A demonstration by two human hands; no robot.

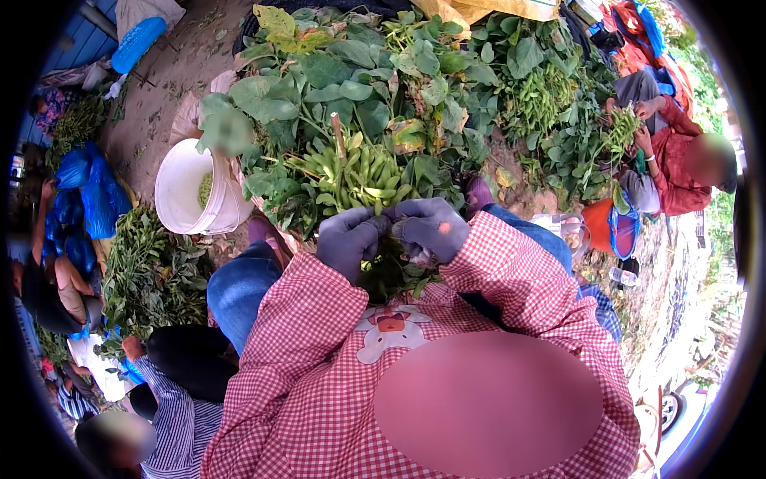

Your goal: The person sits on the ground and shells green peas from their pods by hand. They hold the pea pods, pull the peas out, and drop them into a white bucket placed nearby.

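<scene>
My left hand (350, 242) and my right hand (434, 229), both in grey gloves, meet in front of my chest with fingertips nearly touching. They pinch at the near end of a soybean plant (338, 135), whose bare cut stem sticks up beyond them. Thick clusters of plump green pods (365, 173) hang on this plant, right against my fingers. What lies exactly between the fingertips is hidden. A worn patch shows on the back of the right glove. Below the hands, more green leaves (386, 272) rest in my lap.
A big heap of leafy soybean plants (359, 72) lies ahead. To the left stands a white bucket (185, 187) with some green beans inside. On the right a person (676, 155) handles pods beside an orange bucket (597, 223). Another person in stripes (179, 428) sits close on my left.
</scene>
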